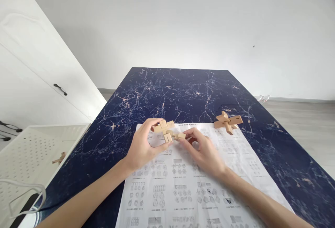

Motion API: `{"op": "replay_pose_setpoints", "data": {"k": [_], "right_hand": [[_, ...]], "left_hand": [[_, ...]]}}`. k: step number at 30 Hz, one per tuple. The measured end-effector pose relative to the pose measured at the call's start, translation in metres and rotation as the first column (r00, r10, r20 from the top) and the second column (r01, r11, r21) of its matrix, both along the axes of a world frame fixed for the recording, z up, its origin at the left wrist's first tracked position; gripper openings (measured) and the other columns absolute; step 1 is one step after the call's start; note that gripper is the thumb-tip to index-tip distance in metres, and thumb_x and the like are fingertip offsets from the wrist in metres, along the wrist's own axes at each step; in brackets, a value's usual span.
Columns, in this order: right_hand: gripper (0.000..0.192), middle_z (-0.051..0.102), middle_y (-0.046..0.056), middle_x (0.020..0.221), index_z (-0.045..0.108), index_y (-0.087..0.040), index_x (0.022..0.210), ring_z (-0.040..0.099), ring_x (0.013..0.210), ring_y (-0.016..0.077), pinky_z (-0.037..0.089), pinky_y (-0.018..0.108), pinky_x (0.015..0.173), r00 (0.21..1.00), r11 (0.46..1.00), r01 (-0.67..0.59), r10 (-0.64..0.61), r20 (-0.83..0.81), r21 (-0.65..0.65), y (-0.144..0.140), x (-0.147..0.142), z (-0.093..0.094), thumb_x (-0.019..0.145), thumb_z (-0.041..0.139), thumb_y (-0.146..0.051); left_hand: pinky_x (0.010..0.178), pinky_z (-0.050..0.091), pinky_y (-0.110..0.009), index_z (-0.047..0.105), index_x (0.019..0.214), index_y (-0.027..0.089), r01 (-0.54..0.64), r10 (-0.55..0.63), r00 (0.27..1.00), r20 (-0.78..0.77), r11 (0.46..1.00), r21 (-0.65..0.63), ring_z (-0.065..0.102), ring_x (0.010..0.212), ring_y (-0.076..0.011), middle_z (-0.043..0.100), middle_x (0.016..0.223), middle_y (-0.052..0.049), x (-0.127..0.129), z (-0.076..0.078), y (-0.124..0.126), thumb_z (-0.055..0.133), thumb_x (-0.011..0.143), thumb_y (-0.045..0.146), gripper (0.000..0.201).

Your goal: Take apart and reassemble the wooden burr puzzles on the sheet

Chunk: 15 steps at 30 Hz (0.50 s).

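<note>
While left hand and right hand together clamp the pale interlocking wooden block puzzle over the printed white diagram sheet, dark blue marbled tabletop lies open beyond.

Pale wood on dark veined marble

The wooden puzzle is light tan, as is the assembled cross puzzle; the table is navy with white-pink veining; the instruction sheet is white with grey diagrams; the cabinet is white.
</note>
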State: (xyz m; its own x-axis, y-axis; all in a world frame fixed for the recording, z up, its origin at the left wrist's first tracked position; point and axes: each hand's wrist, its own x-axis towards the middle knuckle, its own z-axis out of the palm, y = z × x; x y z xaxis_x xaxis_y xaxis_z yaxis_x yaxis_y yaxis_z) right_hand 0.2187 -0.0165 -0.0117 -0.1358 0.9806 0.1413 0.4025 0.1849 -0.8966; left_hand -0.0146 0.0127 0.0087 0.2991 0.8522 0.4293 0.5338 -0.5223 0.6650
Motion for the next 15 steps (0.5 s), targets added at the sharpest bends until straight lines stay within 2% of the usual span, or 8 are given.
{"op": "replay_pose_setpoints", "data": {"k": [3,6,11,15], "right_hand": [[0.03,0.076,0.006,0.089,0.062,-0.024,0.095,0.07,0.076,0.0212,0.048,0.034,0.06,0.995,0.998,0.019,-0.025,-0.099,-0.067,-0.001,-0.001,0.002,0.102,0.063,-0.053],[0.033,0.077,0.006,0.088,0.063,-0.024,0.093,0.07,0.074,0.0205,0.048,0.033,0.059,0.991,0.996,0.016,-0.027,-0.129,-0.091,-0.005,-0.004,0.002,0.102,0.065,-0.055],[0.029,0.077,0.006,0.087,0.064,-0.023,0.091,0.066,0.067,0.018,0.048,0.031,0.055,0.993,0.996,0.075,-0.078,-0.086,-0.042,-0.013,-0.01,0.002,0.102,0.065,-0.05],[0.025,0.079,0.006,0.089,0.063,-0.024,0.09,0.066,0.065,0.0175,0.047,0.029,0.051,0.993,0.994,0.111,-0.111,-0.036,0.007,-0.017,-0.013,0.001,0.1,0.067,-0.046]], "left_hand": [[0.103,0.06,-0.046,0.056,0.137,0.029,0.066,-0.06,0.996,-0.063,0.993,0.099,0.071,0.12,-0.0286,0.07,0.131,-0.006,-0.001,-0.004,-0.001,0.09,0.086,0.035,0.061],[0.105,0.059,-0.048,0.054,0.138,0.029,0.13,-0.111,0.987,-0.119,0.978,0.161,0.069,0.124,-0.0301,0.069,0.133,-0.008,-0.001,-0.007,-0.002,0.088,0.089,0.036,0.06],[0.106,0.059,-0.049,0.051,0.14,0.029,0.221,-0.194,0.969,-0.153,0.957,0.186,0.068,0.127,-0.0297,0.068,0.136,-0.01,-0.002,-0.009,-0.003,0.084,0.094,0.038,0.058],[0.108,0.059,-0.051,0.053,0.139,0.029,0.219,-0.193,0.969,-0.154,0.96,0.177,0.069,0.128,-0.0308,0.07,0.136,-0.01,-0.003,-0.012,-0.004,0.085,0.093,0.041,0.057]]}}
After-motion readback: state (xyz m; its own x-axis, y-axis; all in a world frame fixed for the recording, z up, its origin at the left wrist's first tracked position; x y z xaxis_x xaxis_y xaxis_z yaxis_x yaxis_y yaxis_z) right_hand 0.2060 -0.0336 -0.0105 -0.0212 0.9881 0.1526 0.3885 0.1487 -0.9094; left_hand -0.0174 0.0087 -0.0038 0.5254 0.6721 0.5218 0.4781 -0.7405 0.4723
